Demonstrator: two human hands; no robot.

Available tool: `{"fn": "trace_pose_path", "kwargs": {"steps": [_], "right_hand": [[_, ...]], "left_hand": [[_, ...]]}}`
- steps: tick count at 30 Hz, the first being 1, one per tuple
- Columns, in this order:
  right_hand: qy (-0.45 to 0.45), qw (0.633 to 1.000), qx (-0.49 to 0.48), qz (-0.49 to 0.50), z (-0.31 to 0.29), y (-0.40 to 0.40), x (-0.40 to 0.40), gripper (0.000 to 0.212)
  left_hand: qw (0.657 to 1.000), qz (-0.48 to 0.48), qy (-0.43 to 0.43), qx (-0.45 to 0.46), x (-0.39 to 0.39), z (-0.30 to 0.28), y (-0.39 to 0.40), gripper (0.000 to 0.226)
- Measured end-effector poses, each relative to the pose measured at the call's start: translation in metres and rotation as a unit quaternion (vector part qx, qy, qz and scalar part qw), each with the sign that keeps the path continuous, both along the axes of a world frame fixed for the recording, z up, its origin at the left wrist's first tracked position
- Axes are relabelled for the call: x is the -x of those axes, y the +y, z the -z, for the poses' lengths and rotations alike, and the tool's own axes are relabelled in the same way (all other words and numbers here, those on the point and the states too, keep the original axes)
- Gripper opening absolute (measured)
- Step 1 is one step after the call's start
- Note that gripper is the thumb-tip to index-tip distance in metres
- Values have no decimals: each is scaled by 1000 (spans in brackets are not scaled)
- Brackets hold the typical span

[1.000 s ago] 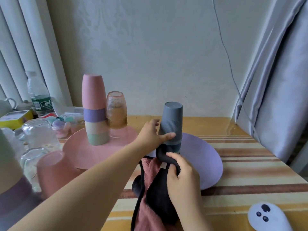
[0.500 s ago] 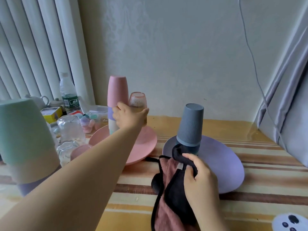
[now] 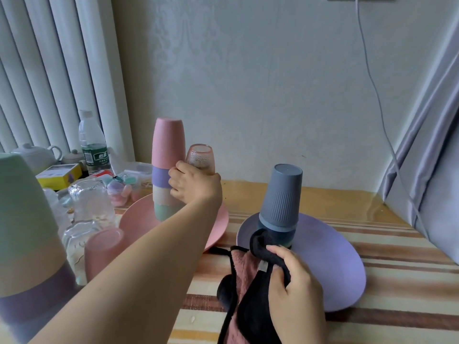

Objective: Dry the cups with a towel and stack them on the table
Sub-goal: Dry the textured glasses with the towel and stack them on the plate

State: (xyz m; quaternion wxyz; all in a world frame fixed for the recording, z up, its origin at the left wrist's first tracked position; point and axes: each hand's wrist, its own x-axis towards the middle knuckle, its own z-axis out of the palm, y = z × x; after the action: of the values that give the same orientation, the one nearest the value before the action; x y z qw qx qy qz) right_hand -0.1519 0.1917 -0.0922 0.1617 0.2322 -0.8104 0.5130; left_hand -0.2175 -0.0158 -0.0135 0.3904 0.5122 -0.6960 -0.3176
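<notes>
My left hand grips an upturned amber glass cup standing on the pink plate, beside a tall stack of pastel cups. My right hand holds a black and pink towel at the front edge of the purple plate. A stack of upturned grey-blue cups stands on that plate, just above the towel.
Clear upturned glasses and a pink cup crowd the left. Another pastel cup stack looms at the near left. A water bottle, teapot and small boxes sit at the back left. A grey curtain hangs at right.
My left hand left the grey-blue cup stack, reached left and back to the pink plate, and closed round the amber glass cup. My right hand kept hold of the towel.
</notes>
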Motion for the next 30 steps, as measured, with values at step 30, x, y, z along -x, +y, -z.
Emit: {"fn": "trace_pose_path", "kwargs": {"steps": [30], "right_hand": [[-67,998,13,3,-22,5,-13,41]], "left_hand": [[917,354,170,-72,-182,43,74,64]]}}
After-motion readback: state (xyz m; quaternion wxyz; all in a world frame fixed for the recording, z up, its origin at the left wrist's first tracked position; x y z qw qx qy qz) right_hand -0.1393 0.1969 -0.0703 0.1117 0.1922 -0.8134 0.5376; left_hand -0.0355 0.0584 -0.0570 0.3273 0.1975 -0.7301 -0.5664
